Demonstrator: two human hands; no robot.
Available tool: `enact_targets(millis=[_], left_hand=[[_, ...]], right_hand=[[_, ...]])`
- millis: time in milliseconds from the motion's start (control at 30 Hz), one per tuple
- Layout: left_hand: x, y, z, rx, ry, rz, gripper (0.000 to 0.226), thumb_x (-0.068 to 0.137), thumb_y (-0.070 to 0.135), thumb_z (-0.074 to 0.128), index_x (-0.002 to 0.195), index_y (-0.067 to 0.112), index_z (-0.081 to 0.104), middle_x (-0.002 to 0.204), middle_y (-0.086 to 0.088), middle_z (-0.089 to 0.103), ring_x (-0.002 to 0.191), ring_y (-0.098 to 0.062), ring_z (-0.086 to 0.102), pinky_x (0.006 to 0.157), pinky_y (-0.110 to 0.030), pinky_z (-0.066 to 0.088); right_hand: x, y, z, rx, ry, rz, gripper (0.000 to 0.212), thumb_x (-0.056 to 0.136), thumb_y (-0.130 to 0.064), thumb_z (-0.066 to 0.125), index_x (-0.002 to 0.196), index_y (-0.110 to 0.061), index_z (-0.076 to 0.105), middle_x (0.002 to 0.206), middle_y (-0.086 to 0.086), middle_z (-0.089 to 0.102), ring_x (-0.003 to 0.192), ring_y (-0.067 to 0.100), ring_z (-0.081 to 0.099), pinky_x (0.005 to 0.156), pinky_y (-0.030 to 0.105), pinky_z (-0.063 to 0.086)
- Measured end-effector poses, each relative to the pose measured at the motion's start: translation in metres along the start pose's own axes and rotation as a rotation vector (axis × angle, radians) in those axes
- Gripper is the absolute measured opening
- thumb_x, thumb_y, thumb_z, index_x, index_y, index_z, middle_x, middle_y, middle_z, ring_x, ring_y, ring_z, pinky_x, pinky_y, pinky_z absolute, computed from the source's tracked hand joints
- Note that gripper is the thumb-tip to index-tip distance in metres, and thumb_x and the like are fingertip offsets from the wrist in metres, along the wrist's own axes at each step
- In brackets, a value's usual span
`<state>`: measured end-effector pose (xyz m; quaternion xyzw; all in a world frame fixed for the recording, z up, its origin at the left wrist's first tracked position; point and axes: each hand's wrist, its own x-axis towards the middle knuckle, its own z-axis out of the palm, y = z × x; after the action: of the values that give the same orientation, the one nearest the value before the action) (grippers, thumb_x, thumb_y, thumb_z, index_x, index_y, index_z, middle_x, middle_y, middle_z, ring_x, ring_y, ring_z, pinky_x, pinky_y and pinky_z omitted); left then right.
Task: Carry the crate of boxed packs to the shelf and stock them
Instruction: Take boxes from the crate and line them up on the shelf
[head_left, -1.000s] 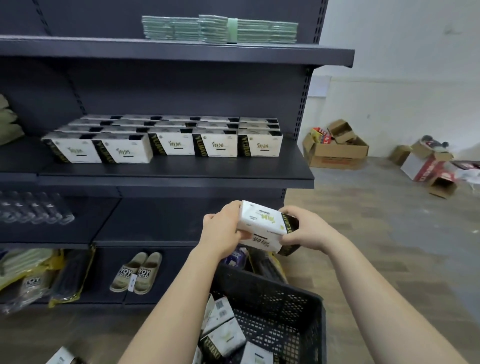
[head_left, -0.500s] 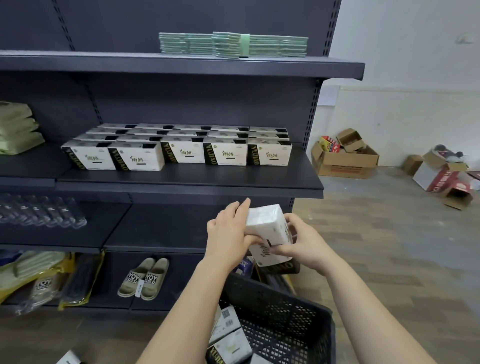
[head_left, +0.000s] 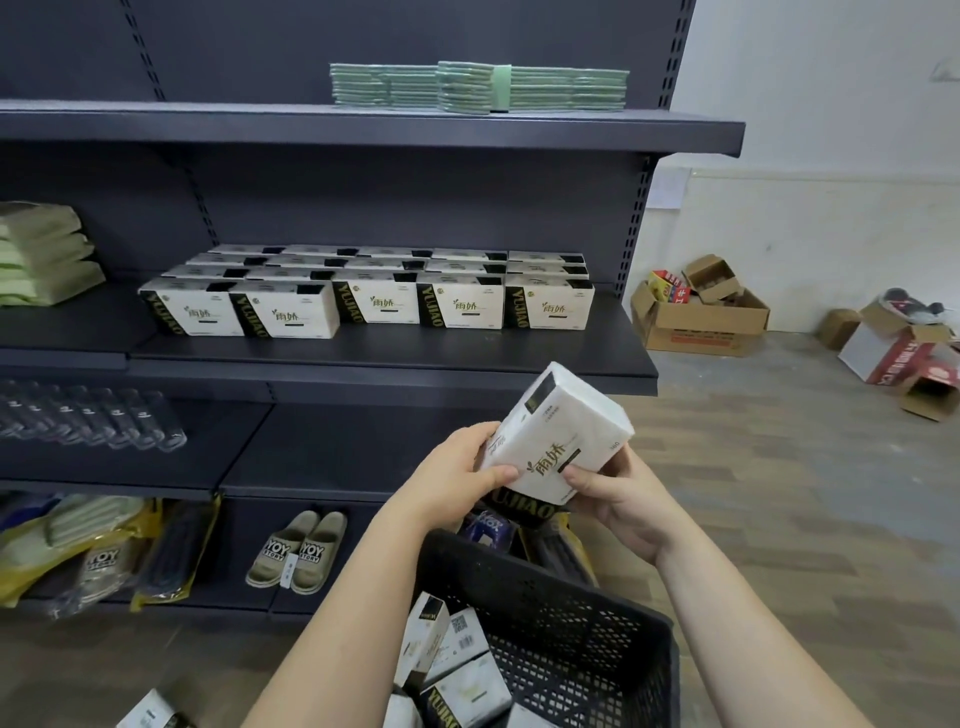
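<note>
A white boxed pack (head_left: 558, 434) with green and black print is held tilted between both hands above the black crate (head_left: 582, 613). My left hand (head_left: 457, 470) grips its left end and my right hand (head_left: 618, 493) grips its lower right corner. Several more packs (head_left: 447, 670) lie loose in the crate. On the middle shelf (head_left: 395, 351) stand rows of identical packs (head_left: 374, 291), labels facing out.
Green flat bundles (head_left: 478, 85) lie on the top shelf. Folded green bags (head_left: 41, 254) sit at the left, clear bottles (head_left: 88, 418) one shelf lower, slippers (head_left: 298, 556) on the bottom. Open cardboard boxes (head_left: 701, 312) stand on the floor at the right.
Both hands have turned the pack so its printed face looks up at me and lifted it a little toward the middle shelf. The view has tilted upward.
</note>
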<state>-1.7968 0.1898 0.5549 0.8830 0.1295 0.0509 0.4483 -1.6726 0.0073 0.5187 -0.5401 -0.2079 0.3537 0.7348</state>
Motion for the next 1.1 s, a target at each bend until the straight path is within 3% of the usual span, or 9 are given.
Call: enact_targets(millis=[133, 233, 333, 433, 633, 867, 1100], left_hand=[[0.003, -0.002, -0.004, 0.238, 0.089, -0.013, 0.034, 0.09, 0.038, 0.062, 0.122, 0.037, 0.049, 0.111, 0.014, 0.052, 0.105, -0.011, 0.053, 0.102, -0.044, 0.037], [0.005, 0.003, -0.009, 0.547, 0.204, 0.018, 0.041, 0.09, 0.04, 0.063, 0.127, 0.032, 0.047, 0.117, 0.008, 0.051, 0.111, -0.017, 0.051, 0.102, -0.043, 0.031], [0.008, 0.004, -0.012, 0.744, 0.23, -0.012, 0.048, 0.09, 0.044, 0.061, 0.132, 0.028, 0.044, 0.126, 0.003, 0.049, 0.119, -0.021, 0.046, 0.113, -0.049, 0.023], [0.011, 0.005, -0.016, 0.864, 0.223, 0.0, 0.047, 0.092, 0.043, 0.059, 0.133, 0.025, 0.044, 0.128, 0.001, 0.048, 0.123, -0.024, 0.044, 0.116, -0.052, 0.014], [0.019, -0.002, -0.029, 0.938, 0.234, 0.036, 0.044, 0.093, 0.041, 0.057, 0.131, 0.022, 0.044, 0.128, 0.0, 0.046, 0.125, -0.023, 0.041, 0.118, -0.052, 0.009], [0.04, -0.034, -0.075, 0.877, 0.248, 0.045, 0.054, 0.091, 0.046, 0.059, 0.137, 0.024, 0.039, 0.131, 0.0, 0.043, 0.128, -0.022, 0.038, 0.116, -0.055, 0.008], [0.068, -0.088, -0.162, 0.83, 0.249, 0.005, 0.084, 0.091, 0.056, 0.053, 0.155, 0.025, 0.009, 0.159, -0.004, 0.018, 0.145, -0.024, 0.02, 0.117, -0.05, 0.013]], right_hand=[[-0.005, -0.007, 0.004, -0.135, 0.127, -0.05, 0.089, 0.06, -0.009, 0.091, 0.135, -0.019, 0.043, 0.126, 0.015, 0.061, 0.109, 0.03, 0.064, 0.079, 0.042, 0.058], [-0.001, -0.019, 0.002, -0.542, 0.273, -0.178, 0.095, 0.069, -0.015, 0.087, 0.143, -0.038, 0.032, 0.13, -0.012, 0.05, 0.109, 0.008, 0.054, 0.084, 0.031, 0.049], [0.007, -0.032, 0.003, -1.0, 0.142, -0.287, 0.088, 0.071, -0.022, 0.086, 0.14, -0.045, 0.038, 0.129, -0.023, 0.044, 0.11, -0.002, 0.048, 0.091, 0.031, 0.049], [0.02, -0.038, 0.019, -1.276, -0.009, -0.346, 0.077, 0.072, -0.029, 0.084, 0.138, -0.038, 0.046, 0.131, -0.019, 0.042, 0.117, 0.003, 0.048, 0.098, 0.03, 0.047], [0.052, -0.032, 0.045, -1.5, 0.0, -0.287, 0.079, 0.072, -0.042, 0.081, 0.14, -0.036, 0.041, 0.128, -0.01, 0.042, 0.112, 0.017, 0.05, 0.091, 0.035, 0.048], [0.103, -0.023, 0.078, -1.541, 0.047, -0.295, 0.07, 0.075, -0.035, 0.08, 0.135, -0.032, 0.044, 0.125, -0.006, 0.041, 0.108, 0.024, 0.051, 0.084, 0.035, 0.047], [0.18, -0.021, 0.128, -1.512, 0.167, -0.281, 0.073, 0.075, -0.03, 0.082, 0.138, -0.026, 0.046, 0.132, 0.003, 0.033, 0.11, 0.029, 0.052, 0.094, 0.039, 0.047]])
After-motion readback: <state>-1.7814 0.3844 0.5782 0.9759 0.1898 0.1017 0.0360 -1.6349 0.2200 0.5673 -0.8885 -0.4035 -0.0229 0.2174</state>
